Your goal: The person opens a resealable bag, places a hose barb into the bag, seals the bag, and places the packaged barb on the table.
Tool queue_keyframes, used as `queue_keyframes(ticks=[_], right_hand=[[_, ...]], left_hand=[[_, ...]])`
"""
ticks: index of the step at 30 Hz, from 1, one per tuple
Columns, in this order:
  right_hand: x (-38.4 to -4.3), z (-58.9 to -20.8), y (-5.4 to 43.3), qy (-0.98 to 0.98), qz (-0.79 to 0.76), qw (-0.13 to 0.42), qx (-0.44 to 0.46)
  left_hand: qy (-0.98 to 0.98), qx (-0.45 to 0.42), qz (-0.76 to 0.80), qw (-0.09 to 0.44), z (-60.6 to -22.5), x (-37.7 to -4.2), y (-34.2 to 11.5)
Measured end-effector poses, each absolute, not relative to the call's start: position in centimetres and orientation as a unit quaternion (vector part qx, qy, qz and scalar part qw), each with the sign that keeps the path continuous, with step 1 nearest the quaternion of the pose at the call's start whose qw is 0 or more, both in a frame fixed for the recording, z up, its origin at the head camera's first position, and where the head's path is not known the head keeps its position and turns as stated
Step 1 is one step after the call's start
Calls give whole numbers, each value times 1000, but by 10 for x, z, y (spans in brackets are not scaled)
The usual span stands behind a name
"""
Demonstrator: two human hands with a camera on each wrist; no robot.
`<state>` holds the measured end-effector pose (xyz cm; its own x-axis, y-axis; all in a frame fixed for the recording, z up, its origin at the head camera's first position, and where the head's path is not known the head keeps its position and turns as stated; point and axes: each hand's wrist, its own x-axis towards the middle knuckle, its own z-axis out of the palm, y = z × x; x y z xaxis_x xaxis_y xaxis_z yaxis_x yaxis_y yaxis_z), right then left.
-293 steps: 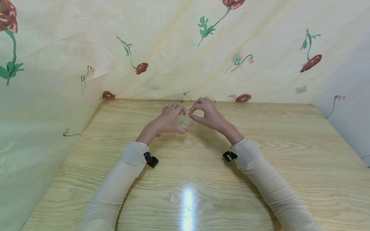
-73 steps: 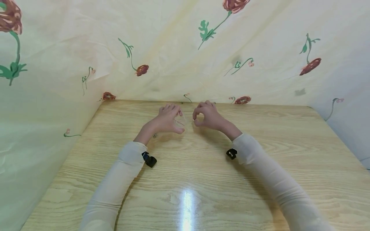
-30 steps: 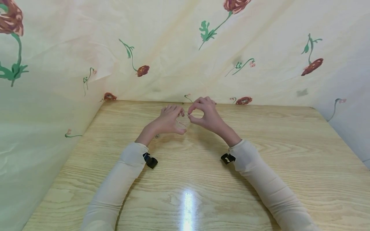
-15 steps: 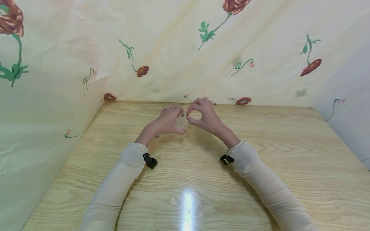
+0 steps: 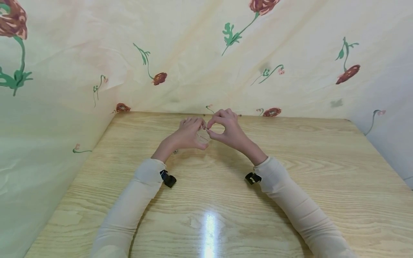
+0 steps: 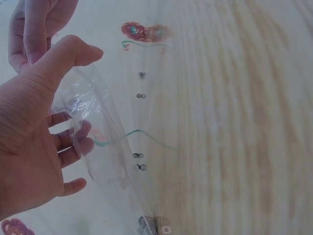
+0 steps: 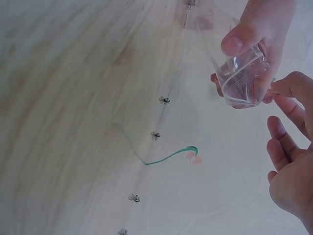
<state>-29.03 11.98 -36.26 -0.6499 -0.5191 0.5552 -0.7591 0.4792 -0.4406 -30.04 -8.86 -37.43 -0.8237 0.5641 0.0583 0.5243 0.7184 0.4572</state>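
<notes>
My left hand (image 5: 187, 134) grips the mouth of a clear plastic zip bag (image 6: 100, 112). Its fingers lie curled behind the film, while the thumb stands up at the near side. At the bag's lower end shows a cluster of small grey metal pieces (image 6: 148, 224). Between thumb and index finger my right hand (image 5: 227, 127) pinches a tiny metal piece (image 5: 207, 129), right at the bag's mouth. The piece is too small for its kind to show. In the right wrist view, the zip strip (image 7: 244, 71) crosses the bag's mouth close to the right fingertips.
Several small metallic bits (image 7: 155, 135) lie in a line along the back of the wooden table (image 5: 206, 186). A flower-printed cloth (image 5: 180, 53) hangs behind and at the left side. A bright light reflection (image 5: 209, 233) falls on the table's front.
From standing apart on the right, my right hand has come left to the bag's mouth with the tiny metal piece. During the last second it shifts slightly closer. The left hand stays nearly still.
</notes>
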Motion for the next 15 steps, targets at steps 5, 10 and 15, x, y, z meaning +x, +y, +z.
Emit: queue_keyframes(ticks=[5,10,15], right_hand=[[-289,-363,119,-841,342,174,382],[-288,-363,118,-841,342,171,382],[-289,-365,118,-842,339,172,382]], left_hand=[[926,295,232,43,-375,-301,-88],[926,296,231,40,-376,-301,-88],[926,297,229,40,-376,-302,-88]])
